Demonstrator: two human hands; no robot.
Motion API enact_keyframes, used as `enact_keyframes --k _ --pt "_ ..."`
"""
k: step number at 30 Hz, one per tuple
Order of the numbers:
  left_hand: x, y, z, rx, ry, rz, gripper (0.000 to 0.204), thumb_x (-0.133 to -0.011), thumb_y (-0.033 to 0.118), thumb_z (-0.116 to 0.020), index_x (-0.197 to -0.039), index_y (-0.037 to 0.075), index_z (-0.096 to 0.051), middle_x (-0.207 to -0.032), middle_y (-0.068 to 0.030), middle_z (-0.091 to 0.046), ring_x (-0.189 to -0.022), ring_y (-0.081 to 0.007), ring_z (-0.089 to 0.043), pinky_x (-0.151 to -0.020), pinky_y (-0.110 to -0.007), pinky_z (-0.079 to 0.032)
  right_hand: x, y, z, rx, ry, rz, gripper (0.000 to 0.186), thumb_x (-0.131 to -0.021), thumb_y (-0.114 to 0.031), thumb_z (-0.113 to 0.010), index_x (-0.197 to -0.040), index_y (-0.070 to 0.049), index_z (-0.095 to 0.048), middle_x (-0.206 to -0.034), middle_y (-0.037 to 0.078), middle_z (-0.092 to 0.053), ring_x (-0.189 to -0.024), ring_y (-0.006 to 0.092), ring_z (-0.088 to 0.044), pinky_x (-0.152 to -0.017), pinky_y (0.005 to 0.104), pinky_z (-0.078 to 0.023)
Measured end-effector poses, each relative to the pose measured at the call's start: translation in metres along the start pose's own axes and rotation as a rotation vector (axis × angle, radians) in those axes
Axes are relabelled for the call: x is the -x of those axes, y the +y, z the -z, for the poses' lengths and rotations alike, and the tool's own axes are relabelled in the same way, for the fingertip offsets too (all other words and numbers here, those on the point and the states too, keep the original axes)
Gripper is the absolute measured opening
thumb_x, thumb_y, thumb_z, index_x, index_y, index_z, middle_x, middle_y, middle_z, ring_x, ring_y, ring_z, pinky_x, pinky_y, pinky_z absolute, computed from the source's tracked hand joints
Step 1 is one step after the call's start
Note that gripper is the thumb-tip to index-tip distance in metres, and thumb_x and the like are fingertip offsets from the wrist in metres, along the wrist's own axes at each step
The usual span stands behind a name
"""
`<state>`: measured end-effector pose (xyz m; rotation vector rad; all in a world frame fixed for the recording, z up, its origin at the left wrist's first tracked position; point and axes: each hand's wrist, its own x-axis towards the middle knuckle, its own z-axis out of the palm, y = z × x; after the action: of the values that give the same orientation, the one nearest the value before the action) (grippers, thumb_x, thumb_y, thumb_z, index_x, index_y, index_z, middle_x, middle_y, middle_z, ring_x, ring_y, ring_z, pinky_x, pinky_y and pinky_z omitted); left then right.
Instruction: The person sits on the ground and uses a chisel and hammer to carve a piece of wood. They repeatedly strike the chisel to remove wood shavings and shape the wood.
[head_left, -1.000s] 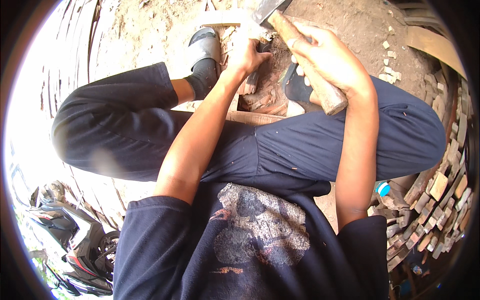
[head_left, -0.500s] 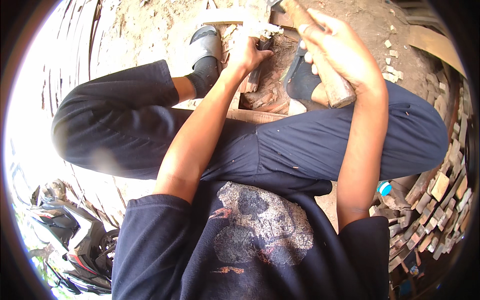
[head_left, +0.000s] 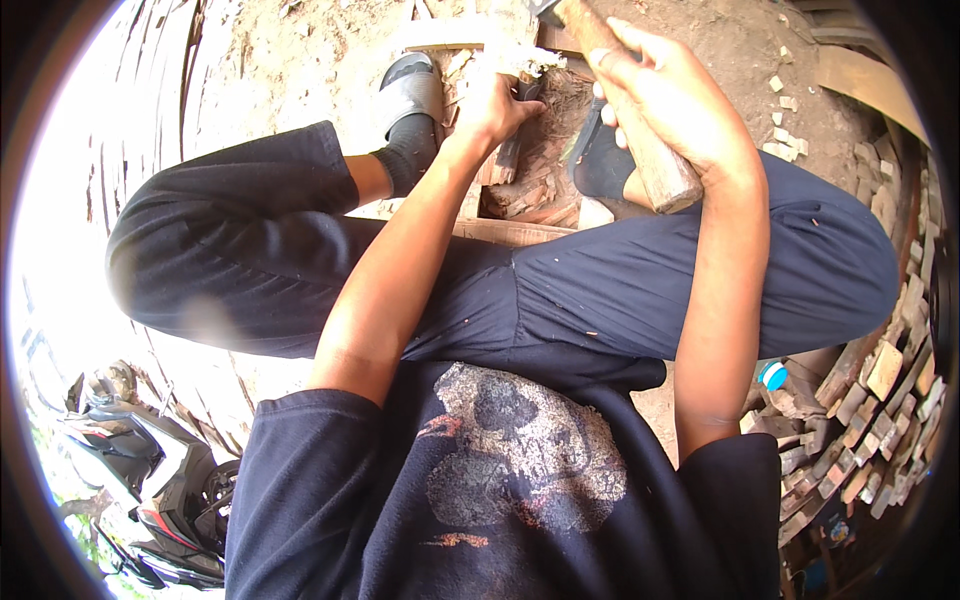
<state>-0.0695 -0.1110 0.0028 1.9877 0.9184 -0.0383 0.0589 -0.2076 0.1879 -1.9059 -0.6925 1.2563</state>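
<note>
My right hand [head_left: 690, 105] is wrapped around the thick wooden handle of a wooden-handled tool [head_left: 655, 160]. Its dark metal head is mostly cut off at the top edge, so its kind is unclear. Between my feet, my left hand [head_left: 488, 112] is closed on a pale piece of wood [head_left: 530, 62] with a ragged, splintered top; bright glare hides part of it. Below that hand stands a dark upright wooden piece [head_left: 510, 150]. Wood chips [head_left: 530, 195] lie around its foot.
My crossed legs in dark trousers [head_left: 610, 270] frame the work spot, with a grey sandal [head_left: 412, 90] at its left. Stacked small wood pieces [head_left: 870, 430] fill the right side, near a blue-capped item [head_left: 771, 375]. A motorbike [head_left: 165, 490] stands at lower left.
My right hand and the wooden-handled tool have shifted slightly left and up. My left hand stays in place on the pale wood.
</note>
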Motion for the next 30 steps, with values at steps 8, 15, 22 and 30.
enact_keyframes --k 8,15,22,30 --pt "-0.011 -0.016 -0.009 -0.014 0.034 0.005 0.039 -0.072 0.030 -0.075 -0.093 -0.003 -0.069 -0.076 -0.0145 -0.069 -0.072 -0.0205 -0.067 -0.070 -0.034 -0.052 -0.032 0.027 -0.001 0.267 -0.150 -0.096 0.039 -0.091 -0.015 -0.052 -0.126 0.003 -0.047 -0.072 0.004 -0.055 -0.059 0.0112 -0.055 -0.051 0.0261 -0.049" --pt "-0.009 -0.007 -0.006 0.052 -0.059 0.052 0.040 -0.073 0.028 -0.075 -0.097 -0.003 -0.067 -0.077 -0.0146 -0.069 -0.070 -0.0199 -0.067 -0.069 -0.033 -0.053 -0.020 0.004 -0.010 0.013 0.057 -0.046 0.038 -0.092 -0.013 -0.049 -0.126 0.003 -0.048 -0.072 0.006 -0.056 -0.059 0.0127 -0.055 -0.055 0.0269 -0.048" --pt "-0.016 -0.021 -0.017 0.051 -0.020 0.053 0.040 -0.072 0.026 -0.077 -0.097 -0.004 -0.065 -0.081 -0.0162 -0.068 -0.073 -0.0223 -0.066 -0.070 -0.034 -0.053 -0.037 0.033 -0.002 0.327 -0.059 -0.056 0.044 -0.091 -0.015 -0.052 -0.131 0.001 -0.046 -0.070 0.003 -0.055 -0.059 0.0107 -0.055 -0.053 0.0260 -0.049" --pt "-0.006 -0.007 -0.006 -0.032 -0.040 0.091 0.041 -0.072 0.030 -0.076 -0.095 -0.003 -0.066 -0.081 -0.0158 -0.068 -0.075 -0.0240 -0.067 -0.074 -0.036 -0.053 -0.010 0.008 -0.008 -0.001 0.050 -0.039 0.053 -0.091 -0.017 -0.053 -0.138 0.001 -0.037 -0.074 0.005 -0.054 -0.061 0.0104 -0.055 -0.049 0.0256 -0.048"
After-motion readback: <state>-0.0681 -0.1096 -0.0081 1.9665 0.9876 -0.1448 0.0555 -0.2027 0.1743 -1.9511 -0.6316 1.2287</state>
